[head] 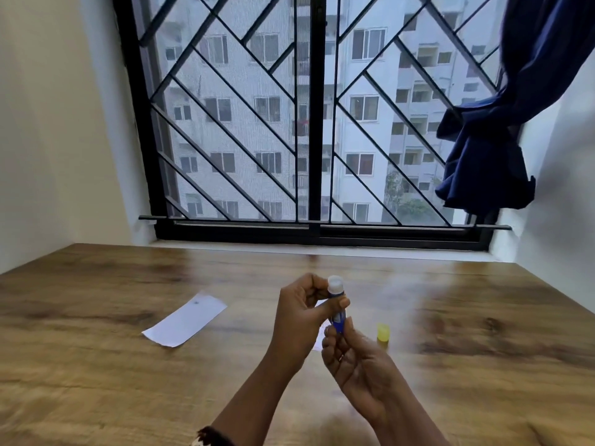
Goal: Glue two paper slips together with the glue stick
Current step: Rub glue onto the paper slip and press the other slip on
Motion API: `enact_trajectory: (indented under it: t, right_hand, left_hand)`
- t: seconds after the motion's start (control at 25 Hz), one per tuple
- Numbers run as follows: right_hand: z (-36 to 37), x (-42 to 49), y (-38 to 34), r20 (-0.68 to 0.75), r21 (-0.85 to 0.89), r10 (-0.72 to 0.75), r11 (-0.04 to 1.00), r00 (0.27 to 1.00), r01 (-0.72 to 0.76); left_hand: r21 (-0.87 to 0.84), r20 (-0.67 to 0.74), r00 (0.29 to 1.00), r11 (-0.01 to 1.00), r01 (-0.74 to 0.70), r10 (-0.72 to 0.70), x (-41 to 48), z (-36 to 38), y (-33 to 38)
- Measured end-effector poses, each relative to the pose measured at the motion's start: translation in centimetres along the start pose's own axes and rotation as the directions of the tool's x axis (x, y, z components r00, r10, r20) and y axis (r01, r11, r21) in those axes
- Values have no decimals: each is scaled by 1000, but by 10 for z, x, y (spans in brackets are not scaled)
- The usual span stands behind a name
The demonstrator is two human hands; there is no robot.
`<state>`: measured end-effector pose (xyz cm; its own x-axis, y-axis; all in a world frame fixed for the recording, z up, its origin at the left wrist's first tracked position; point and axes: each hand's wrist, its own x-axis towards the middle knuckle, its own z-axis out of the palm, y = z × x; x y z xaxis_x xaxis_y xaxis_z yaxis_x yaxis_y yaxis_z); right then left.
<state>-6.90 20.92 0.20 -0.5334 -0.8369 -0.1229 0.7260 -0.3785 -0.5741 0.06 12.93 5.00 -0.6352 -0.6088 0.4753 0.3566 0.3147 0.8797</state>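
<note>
Hands are raised together above the wooden table (96,365), both holding one glue stick (338,305) between them. The left hand (301,313) comes up from below, its fingers curled and its thumb pressed across the upper part of the tube. The right hand (357,362) is lower, with the palm turned up, and its fingertips pinch the bottom end of the tube. The stick stands nearly upright, a little tilted.

The tube is blue with a round whitish top, smooth like plastic. A small yellow cap (383,333) stands on the table just to the right of the hands. One white paper slip (185,319), a long rectangle with a small dark mark near its far end, lies flat on the table to the left, well apart from the hands. The table has brown wood grain with darker patches.

A second piece of white paper (317,341) shows only as a small part behind the hands; its shape is mostly hidden. The label on the tube is too blurred to read.
</note>
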Motion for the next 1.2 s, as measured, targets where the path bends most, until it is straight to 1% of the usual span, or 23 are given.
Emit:
enact_trajectory:
  t: [0.24,0.4,0.48,0.56,0.68,0.76,0.92,1.04,1.2]
  right_hand:
    - [-1,4,0,-17,-48,59,997,998,-59]
    - [-3,5,0,-51,-149,116,981,992,-122]
    - [-2,5,-1,-59,-163,124,978,991,-132]
    - [-2,5,-1,-63,-106,82,990,995,-89]
    - [-2,5,-2,-25,-31,-9,999,1000,8]
    - [-1,5,-1,-4,-31,-23,999,1000,23]
    - [2,6,0,-32,-23,12,1000,999,-13]
    - [4,6,0,-51,-23,66,997,996,-68]
    - [7,4,-1,-65,-89,124,988,990,-130]
  left_hand:
    - [1,79,997,1000,22,-22,4,1,-7]
    - [-9,141,989,999,37,-35,4,1,-10]
    - [0,136,990,999,40,-40,4,1,-11]
    - [22,95,995,999,36,-38,6,1,-11]
    - [-28,24,999,999,45,-44,11,2,-12]
    - [-53,19,998,997,54,-53,13,2,-13]
    - [-73,26,998,995,64,-62,15,0,-14]
    - [-83,38,996,993,79,-76,15,-1,-12]
    - [-88,89,993,992,89,-82,12,-2,-12]
